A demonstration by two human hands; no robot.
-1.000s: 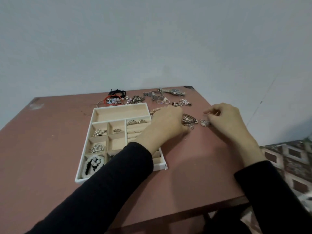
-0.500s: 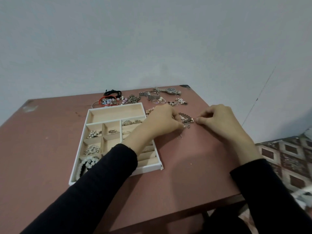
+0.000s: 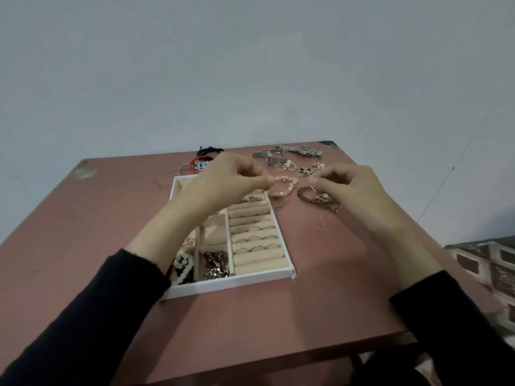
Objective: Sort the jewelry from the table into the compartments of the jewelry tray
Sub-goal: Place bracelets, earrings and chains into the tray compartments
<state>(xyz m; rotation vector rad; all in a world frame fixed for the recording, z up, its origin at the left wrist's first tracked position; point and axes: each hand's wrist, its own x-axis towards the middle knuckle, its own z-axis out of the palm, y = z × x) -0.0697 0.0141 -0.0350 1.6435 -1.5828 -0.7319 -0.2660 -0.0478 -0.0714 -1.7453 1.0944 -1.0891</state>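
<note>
The white jewelry tray [image 3: 237, 279] with beige compartments lies on the brown table [image 3: 306, 296]. Its right column of ring rolls [image 3: 255, 238] carries several rings, and its near compartments contain white and black beads [image 3: 182, 264] and a dark metal heap [image 3: 216, 264]. My left hand [image 3: 223, 182] hovers over the tray's far end, its curled fingers pinching the left end of a pink bead bracelet [image 3: 285, 186] beside the tray's far right corner. Right of that, my right hand [image 3: 354, 190] pinches one end of a dark brown chain [image 3: 309, 197] that trails down onto the table.
Loose jewelry lies along the table's far edge: a silver watch [image 3: 303, 150], metal bands [image 3: 264, 156], pearl and flower pieces [image 3: 309, 169], and red and black cords [image 3: 204, 160]. A small hook [image 3: 278, 208] and a thin chain [image 3: 322, 224] lie right of the tray. The table's right edge is close.
Both hands held one dark pendant piece between them. They have since risen and drawn apart, the left toward the pink bracelet, the right keeping the dark chain.
</note>
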